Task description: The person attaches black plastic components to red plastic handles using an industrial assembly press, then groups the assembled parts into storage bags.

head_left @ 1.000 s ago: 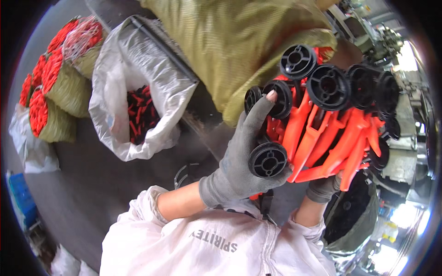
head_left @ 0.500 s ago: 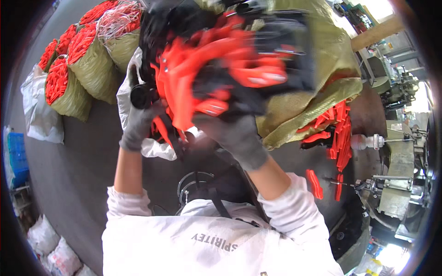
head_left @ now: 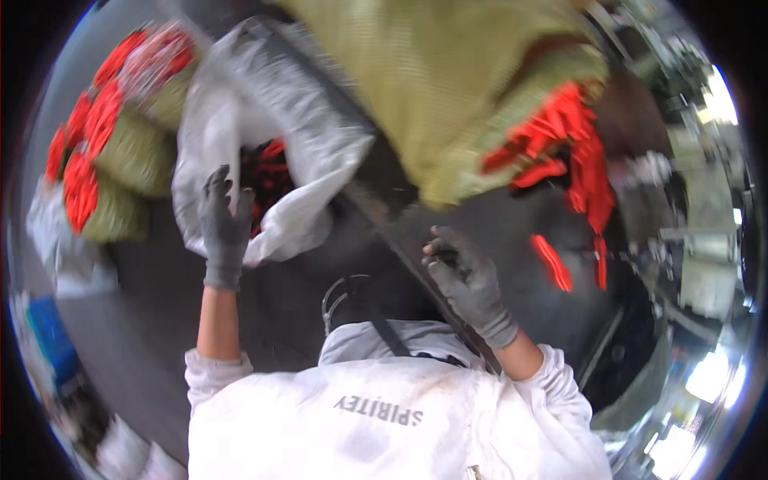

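Observation:
My left hand (head_left: 224, 228), in a grey glove, is raised at the near side of a white woven sack (head_left: 320, 120), fingers apart and holding nothing. Through the sack's mouth, several red and black pieces (head_left: 270, 180) show inside; their exact kind is blurred. Farther right, my right hand (head_left: 470, 280), gloved alike, hovers beside the dark table edge with its fingers loosely bent and apart, nothing in it. An olive woven sack (head_left: 416, 72) lies on the table, and red handle-shaped pieces (head_left: 588, 160) spill from its mouth.
Olive sacks (head_left: 132, 168) filled with red pieces stand at the far left, beside a white sack (head_left: 68, 240). One loose red piece (head_left: 552, 262) rests on the table (head_left: 520, 220) at right. Metal machinery (head_left: 708, 232) lines the right side. A blue crate (head_left: 52, 336) is at left.
The large bundle of red and black pieces between my hands has left them. My hands have come apart, the right one moving right and nearer. The white sack's mouth now shows.

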Action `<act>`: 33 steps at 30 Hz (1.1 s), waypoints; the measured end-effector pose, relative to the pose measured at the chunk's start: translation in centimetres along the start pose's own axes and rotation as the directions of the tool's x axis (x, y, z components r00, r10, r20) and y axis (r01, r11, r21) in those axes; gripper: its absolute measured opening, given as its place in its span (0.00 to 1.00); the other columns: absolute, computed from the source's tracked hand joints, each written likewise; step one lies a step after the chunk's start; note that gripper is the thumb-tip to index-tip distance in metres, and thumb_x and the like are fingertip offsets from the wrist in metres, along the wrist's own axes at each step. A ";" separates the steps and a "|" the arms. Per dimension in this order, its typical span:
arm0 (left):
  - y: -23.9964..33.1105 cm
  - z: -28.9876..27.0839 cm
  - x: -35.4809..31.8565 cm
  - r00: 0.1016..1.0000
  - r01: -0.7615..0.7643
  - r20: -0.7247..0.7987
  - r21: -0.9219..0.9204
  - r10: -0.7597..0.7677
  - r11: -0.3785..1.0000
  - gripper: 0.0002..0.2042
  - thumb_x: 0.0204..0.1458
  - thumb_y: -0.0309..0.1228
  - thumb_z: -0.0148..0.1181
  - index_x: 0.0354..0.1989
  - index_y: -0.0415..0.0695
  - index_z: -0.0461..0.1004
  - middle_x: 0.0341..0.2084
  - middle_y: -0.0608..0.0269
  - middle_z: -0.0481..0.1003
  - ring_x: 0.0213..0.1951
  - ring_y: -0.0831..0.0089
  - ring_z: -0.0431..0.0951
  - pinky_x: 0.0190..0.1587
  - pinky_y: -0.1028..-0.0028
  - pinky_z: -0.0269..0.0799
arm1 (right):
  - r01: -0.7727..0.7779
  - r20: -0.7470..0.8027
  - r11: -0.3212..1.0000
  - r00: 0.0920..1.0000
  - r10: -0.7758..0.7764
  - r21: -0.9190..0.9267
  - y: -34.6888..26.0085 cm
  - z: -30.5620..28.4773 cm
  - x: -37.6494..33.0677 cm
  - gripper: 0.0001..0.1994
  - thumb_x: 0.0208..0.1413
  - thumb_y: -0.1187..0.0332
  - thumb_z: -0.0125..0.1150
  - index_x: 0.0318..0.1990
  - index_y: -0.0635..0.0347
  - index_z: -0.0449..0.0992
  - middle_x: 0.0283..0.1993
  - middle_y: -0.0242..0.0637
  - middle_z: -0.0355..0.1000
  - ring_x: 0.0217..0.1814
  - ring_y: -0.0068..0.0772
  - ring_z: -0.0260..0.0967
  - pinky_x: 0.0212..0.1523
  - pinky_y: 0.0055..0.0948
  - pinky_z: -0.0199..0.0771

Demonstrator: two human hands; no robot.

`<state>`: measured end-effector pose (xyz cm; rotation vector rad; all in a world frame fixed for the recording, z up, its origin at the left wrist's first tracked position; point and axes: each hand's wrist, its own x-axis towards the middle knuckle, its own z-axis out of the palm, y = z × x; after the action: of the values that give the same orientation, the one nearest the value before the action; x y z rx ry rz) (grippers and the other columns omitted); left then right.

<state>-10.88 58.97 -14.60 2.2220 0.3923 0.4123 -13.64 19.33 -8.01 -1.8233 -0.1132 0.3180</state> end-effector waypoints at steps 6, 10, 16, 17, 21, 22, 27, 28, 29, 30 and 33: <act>23.1 10.2 -6.8 0.486 -0.843 0.228 -0.134 0.844 0.521 0.14 0.52 0.24 0.64 0.49 0.42 0.78 0.44 0.60 0.81 0.48 0.57 0.79 0.47 0.60 0.78 | 0.100 -0.175 0.993 0.981 -0.088 0.064 1.3 -5.3 -5.5 0.19 0.61 0.78 0.61 0.60 0.62 0.75 0.42 0.41 0.80 0.44 0.29 0.81 0.45 0.28 0.81; 30.1 22.7 -10.3 0.243 -0.753 0.458 -0.467 0.855 0.464 0.18 0.56 0.28 0.64 0.56 0.49 0.77 0.48 0.53 0.78 0.48 0.53 0.81 0.49 0.58 0.79 | 0.084 -0.442 0.989 0.887 -0.131 -0.125 2.4 -8.3 -9.6 0.18 0.62 0.79 0.58 0.59 0.64 0.75 0.41 0.40 0.79 0.42 0.27 0.79 0.44 0.27 0.80; 32.4 36.5 -5.4 0.523 -0.852 0.586 0.360 0.619 0.380 0.35 0.54 0.34 0.69 0.70 0.44 0.62 0.55 0.39 0.72 0.48 0.46 0.80 0.47 0.56 0.80 | 0.033 -0.679 0.977 0.724 0.122 0.211 5.4 -14.4 -16.5 0.17 0.61 0.81 0.58 0.58 0.69 0.75 0.42 0.36 0.79 0.42 0.23 0.77 0.44 0.25 0.79; 33.1 37.2 -5.7 0.477 -0.875 0.547 0.366 0.688 0.317 0.37 0.53 0.35 0.71 0.71 0.44 0.60 0.55 0.37 0.72 0.47 0.44 0.81 0.47 0.55 0.81 | 0.026 -0.674 0.951 0.712 0.199 0.308 6.1 -15.5 -17.6 0.17 0.62 0.82 0.57 0.58 0.69 0.75 0.43 0.38 0.79 0.42 0.25 0.77 0.46 0.26 0.80; 35.0 35.4 -5.9 0.399 -0.915 0.518 0.168 0.757 0.367 0.42 0.51 0.32 0.71 0.74 0.45 0.55 0.60 0.35 0.68 0.46 0.42 0.81 0.48 0.55 0.82 | 0.037 -0.720 0.899 0.613 0.324 0.436 7.1 -18.4 -20.5 0.17 0.63 0.82 0.57 0.60 0.70 0.74 0.44 0.39 0.79 0.43 0.26 0.77 0.48 0.27 0.80; 34.9 35.1 -5.7 0.397 -0.918 0.527 0.212 0.752 0.336 0.41 0.53 0.31 0.69 0.75 0.45 0.55 0.59 0.38 0.69 0.45 0.45 0.81 0.47 0.56 0.81 | 0.046 -0.729 0.896 0.601 0.328 0.441 7.1 -18.5 -20.8 0.17 0.63 0.82 0.57 0.60 0.70 0.74 0.44 0.39 0.79 0.43 0.26 0.77 0.48 0.27 0.80; 35.6 34.6 -6.7 0.389 -0.906 0.622 0.123 0.679 0.406 0.41 0.53 0.33 0.68 0.75 0.45 0.55 0.58 0.39 0.68 0.47 0.47 0.79 0.50 0.55 0.79 | 0.017 -0.774 0.969 0.605 0.187 0.247 6.7 -21.8 -20.3 0.15 0.62 0.79 0.63 0.56 0.68 0.77 0.45 0.37 0.79 0.46 0.25 0.77 0.50 0.26 0.79; 36.0 33.4 -7.7 0.421 -0.901 0.588 0.179 0.691 0.396 0.41 0.53 0.32 0.68 0.75 0.45 0.55 0.56 0.39 0.70 0.48 0.48 0.79 0.51 0.55 0.79 | 0.061 -0.843 0.996 0.538 0.022 0.065 7.0 -24.0 -20.4 0.13 0.63 0.77 0.62 0.55 0.67 0.78 0.44 0.37 0.79 0.45 0.26 0.78 0.49 0.26 0.79; 36.0 32.4 -8.1 0.457 -0.888 0.551 0.242 0.698 0.391 0.41 0.53 0.32 0.68 0.75 0.44 0.55 0.53 0.39 0.72 0.48 0.48 0.79 0.51 0.55 0.78 | 0.091 -0.870 0.989 0.470 -0.149 -0.121 7.3 -26.8 -20.7 0.12 0.64 0.76 0.62 0.53 0.67 0.79 0.43 0.36 0.78 0.45 0.26 0.78 0.48 0.26 0.80; 35.2 32.1 -7.5 0.476 -0.879 0.547 0.265 0.688 0.397 0.41 0.53 0.32 0.68 0.75 0.44 0.55 0.53 0.39 0.72 0.48 0.48 0.79 0.51 0.55 0.78 | -0.062 -0.887 0.953 0.389 -0.251 -0.297 8.2 -30.1 -21.1 0.12 0.63 0.76 0.65 0.52 0.66 0.80 0.47 0.36 0.79 0.49 0.30 0.79 0.52 0.29 0.80; 32.5 31.6 -5.8 0.454 -0.867 0.597 0.128 0.661 0.481 0.45 0.51 0.31 0.72 0.77 0.46 0.52 0.54 0.39 0.74 0.49 0.46 0.80 0.52 0.54 0.79 | -0.396 -0.880 0.787 0.193 -0.433 -0.474 11.3 -41.9 -23.5 0.21 0.59 0.60 0.69 0.56 0.63 0.80 0.59 0.50 0.78 0.62 0.50 0.76 0.62 0.41 0.75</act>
<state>1.68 15.29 -9.50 2.7239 -1.0108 0.2302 -25.60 -28.48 -5.03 -2.3334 0.8173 -1.1966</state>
